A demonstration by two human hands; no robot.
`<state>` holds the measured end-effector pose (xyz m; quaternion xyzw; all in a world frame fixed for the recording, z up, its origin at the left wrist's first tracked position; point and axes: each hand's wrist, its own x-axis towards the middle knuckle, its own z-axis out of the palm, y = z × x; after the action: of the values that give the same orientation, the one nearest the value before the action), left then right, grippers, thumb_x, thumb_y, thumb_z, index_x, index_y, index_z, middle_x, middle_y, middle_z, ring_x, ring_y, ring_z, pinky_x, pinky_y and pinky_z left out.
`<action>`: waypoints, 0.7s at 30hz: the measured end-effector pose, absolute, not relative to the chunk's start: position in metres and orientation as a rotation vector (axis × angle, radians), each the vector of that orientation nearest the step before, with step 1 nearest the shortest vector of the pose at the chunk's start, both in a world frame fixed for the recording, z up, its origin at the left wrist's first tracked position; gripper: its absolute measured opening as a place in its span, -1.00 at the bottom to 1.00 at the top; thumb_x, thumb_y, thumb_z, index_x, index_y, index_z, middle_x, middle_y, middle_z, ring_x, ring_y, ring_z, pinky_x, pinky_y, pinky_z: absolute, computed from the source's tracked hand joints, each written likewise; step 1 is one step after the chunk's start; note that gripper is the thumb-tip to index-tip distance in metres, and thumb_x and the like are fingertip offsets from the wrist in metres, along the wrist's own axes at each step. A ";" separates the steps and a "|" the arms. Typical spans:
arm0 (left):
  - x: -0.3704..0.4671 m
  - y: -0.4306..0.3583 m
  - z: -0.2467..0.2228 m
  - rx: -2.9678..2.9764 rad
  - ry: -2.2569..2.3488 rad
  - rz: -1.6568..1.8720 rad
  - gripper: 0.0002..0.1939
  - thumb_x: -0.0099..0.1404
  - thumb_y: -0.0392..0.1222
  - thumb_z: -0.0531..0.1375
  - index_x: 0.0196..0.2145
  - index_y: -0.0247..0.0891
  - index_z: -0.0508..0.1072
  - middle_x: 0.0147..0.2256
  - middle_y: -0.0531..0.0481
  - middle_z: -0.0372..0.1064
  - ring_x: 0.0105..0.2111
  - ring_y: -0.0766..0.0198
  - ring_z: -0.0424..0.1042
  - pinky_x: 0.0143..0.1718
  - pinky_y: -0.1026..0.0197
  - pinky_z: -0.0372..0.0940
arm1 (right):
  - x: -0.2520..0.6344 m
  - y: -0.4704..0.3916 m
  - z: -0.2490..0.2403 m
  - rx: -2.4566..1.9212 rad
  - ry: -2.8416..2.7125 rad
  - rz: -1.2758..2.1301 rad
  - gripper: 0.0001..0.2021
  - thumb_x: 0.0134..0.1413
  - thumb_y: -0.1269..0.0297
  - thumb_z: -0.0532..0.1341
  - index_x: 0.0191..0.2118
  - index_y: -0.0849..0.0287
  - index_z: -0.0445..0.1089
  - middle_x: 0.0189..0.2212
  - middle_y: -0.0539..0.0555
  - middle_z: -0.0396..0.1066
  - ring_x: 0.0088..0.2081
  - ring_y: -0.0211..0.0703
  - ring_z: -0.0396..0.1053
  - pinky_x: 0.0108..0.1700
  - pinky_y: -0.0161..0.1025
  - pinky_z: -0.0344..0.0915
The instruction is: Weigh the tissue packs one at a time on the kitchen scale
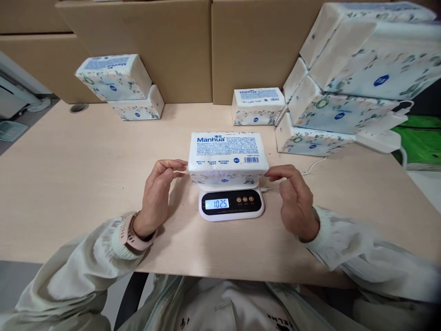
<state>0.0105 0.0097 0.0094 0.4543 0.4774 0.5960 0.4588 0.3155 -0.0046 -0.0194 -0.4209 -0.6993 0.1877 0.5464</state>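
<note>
A white tissue pack marked "Manhua" rests label up on a white kitchen scale, whose lit display reads 102.5. At the pack's left end is my left hand, its fingers reaching to the edge without wrapping round it. My right hand is at the opposite end, fingertips by the lower right corner with the other fingers loosely curled. Neither hand has lifted the pack, and both are apart from the scale.
Two stacked packs stand at the back left, one pack at the back centre, and a tall stack at the right. Cardboard boxes line the back edge. A white cable runs right from the scale.
</note>
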 end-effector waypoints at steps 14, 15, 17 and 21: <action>0.055 0.109 0.042 1.396 0.848 1.381 -0.66 0.38 0.07 0.33 0.02 -0.08 0.45 0.19 -0.06 0.43 0.31 -0.09 0.35 0.26 -0.11 0.41 | 0.288 0.077 -0.004 -0.968 -1.630 0.172 -0.45 0.49 -0.01 0.07 0.48 -0.14 0.05 0.41 0.21 0.20 0.38 0.22 0.28 0.26 0.26 0.45; 0.060 0.128 0.043 1.426 0.820 1.398 -0.64 0.38 0.10 0.34 0.02 -0.08 0.44 0.19 -0.06 0.42 0.32 -0.10 0.34 0.29 -0.13 0.39 | 0.289 0.096 -0.002 -0.991 -1.613 0.119 -0.44 0.49 -0.03 0.03 0.48 -0.14 0.02 0.41 0.21 0.20 0.40 0.23 0.26 0.29 0.30 0.41; 0.072 0.168 0.041 1.477 0.771 1.427 -0.60 0.35 0.12 0.36 0.04 -0.04 0.41 0.22 -0.05 0.40 0.36 -0.09 0.31 0.37 -0.16 0.33 | 0.291 0.133 0.001 -1.058 -1.606 0.032 -0.44 0.48 -0.04 -0.02 0.49 -0.16 -0.05 0.42 0.20 0.20 0.44 0.23 0.21 0.39 0.33 0.30; 0.096 0.238 0.026 1.550 0.735 1.411 -0.45 0.23 0.08 0.38 0.12 0.01 0.36 0.32 -0.02 0.35 0.43 -0.10 0.23 0.50 -0.21 0.16 | 0.289 0.190 0.004 -1.310 -1.638 -0.005 -0.36 0.45 0.07 -0.04 0.54 -0.11 -0.17 0.53 0.19 0.09 0.57 0.19 0.02 0.58 0.36 -0.05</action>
<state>0.0956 0.2379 0.0261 0.6252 0.2963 0.5692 0.4442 0.2891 0.1896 0.0035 -0.5414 -0.6769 -0.0020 0.4987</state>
